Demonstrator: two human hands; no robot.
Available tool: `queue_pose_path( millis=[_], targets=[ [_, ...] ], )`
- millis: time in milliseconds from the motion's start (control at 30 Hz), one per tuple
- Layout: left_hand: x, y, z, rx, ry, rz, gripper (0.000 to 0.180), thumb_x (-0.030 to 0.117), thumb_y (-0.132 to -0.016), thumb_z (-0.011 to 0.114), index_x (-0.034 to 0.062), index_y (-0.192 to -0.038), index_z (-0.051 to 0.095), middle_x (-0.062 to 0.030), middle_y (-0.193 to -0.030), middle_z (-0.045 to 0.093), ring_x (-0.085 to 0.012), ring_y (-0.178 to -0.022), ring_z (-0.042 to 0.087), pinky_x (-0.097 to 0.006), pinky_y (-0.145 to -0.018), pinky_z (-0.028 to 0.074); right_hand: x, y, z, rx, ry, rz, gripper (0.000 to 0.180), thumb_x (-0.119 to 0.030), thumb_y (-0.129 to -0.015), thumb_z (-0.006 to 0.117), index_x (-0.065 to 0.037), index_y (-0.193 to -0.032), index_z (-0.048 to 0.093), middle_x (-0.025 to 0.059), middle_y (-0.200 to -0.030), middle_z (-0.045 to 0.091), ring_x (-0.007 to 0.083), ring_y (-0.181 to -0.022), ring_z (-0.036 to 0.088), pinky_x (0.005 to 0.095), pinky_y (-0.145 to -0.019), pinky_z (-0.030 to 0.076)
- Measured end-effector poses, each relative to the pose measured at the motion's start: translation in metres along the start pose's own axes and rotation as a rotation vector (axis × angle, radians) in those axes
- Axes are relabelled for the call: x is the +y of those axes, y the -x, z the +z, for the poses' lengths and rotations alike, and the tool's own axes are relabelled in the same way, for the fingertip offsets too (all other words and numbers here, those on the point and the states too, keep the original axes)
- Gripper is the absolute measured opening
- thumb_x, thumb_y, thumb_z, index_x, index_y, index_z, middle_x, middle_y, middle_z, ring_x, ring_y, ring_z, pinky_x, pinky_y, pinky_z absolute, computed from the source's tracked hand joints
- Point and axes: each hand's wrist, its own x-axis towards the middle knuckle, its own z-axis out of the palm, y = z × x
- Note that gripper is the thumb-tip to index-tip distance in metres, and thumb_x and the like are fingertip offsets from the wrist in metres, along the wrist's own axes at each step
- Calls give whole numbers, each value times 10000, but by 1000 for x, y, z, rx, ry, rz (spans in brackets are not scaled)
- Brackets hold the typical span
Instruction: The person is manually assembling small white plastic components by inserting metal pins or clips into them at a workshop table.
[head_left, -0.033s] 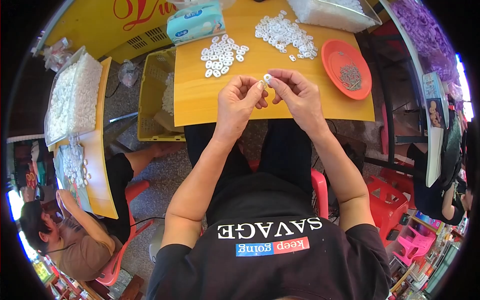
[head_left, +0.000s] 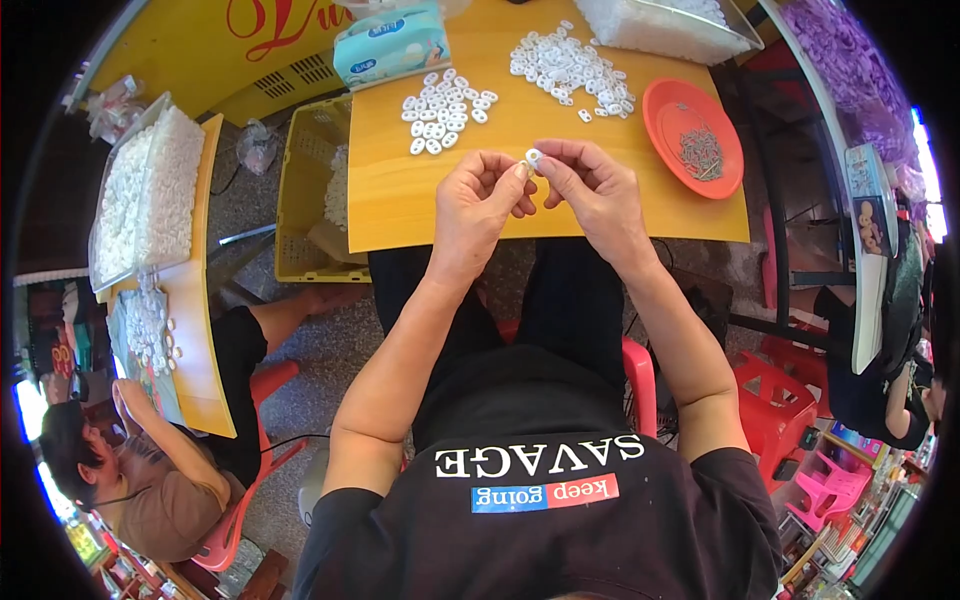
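My left hand (head_left: 480,205) and my right hand (head_left: 598,190) meet over the near edge of the yellow wooden table (head_left: 400,210). Between their fingertips they pinch one small white plastic ring piece (head_left: 533,157). Just beyond the hands lies a small pile of white ring pieces (head_left: 447,108), with a larger pile (head_left: 575,65) to its right. An orange plate (head_left: 665,105) at the right holds small metal pins (head_left: 700,152).
A blue tissue pack (head_left: 390,45) and a clear tub of white pieces (head_left: 680,25) stand at the table's far edge. A yellow crate (head_left: 300,190) sits at the left. Another person (head_left: 150,480) works at a second table (head_left: 200,380) lower left. Red chairs (head_left: 775,400) stand at the right.
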Motion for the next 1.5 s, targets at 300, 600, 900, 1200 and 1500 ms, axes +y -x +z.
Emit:
queue_pose_path(
  millis=[300, 600, 900, 1200, 1500],
  targets=[
    [7, 3, 7, -2, 128, -55, 125, 90, -950, 610, -32, -950, 582, -108, -813, 668, -133, -672, 636, -243, -626, 513, -6, 5, 0, -15, -23, -40, 201, -89, -926, 647, 37, -1081, 667, 39, -847, 677, 63, -703, 595, 212, -638, 510],
    [6, 2, 6, 40, 144, -5, 128, 94, -952, 614, -31, -951, 585, -107, -811, 670, -132, -674, 637, -242, -637, 517, -5, 4, 12, 43, -49, -89, 177, -89, -931, 642, 40, -1051, 666, 57, -868, 683, 74, -745, 614, 222, -656, 518],
    [-13, 4, -5, -114, 21, 198, 339, 281, -1035, 476, 15, -1210, 592, -56, -1237, 564, -105, -1041, 522, -249, -895, 420, -10, 6, 11, -109, -549, 176, 376, -100, -916, 670, 17, -1247, 534, 52, -930, 650, 88, -777, 601, 221, -688, 502],
    [-15, 10, 3, -238, 411, 108, 281, 238, -1019, 510, 6, -1132, 618, -70, -1209, 590, -86, -932, 525, -211, -793, 415, -5, 14, 22, -184, -779, 223, 685, -17, -903, 649, -69, -1476, 277, 28, -943, 595, 77, -775, 554, 236, -721, 489],
    [6, 16, -15, -116, 347, 33, 207, 152, -982, 564, 8, -1115, 632, -106, -1181, 610, -174, -1052, 577, -277, -872, 469, -6, 12, 28, -284, -629, 185, 625, -80, -951, 605, -71, -1492, 291, 51, -1065, 623, 92, -840, 596, 232, -767, 512]
  ],
)
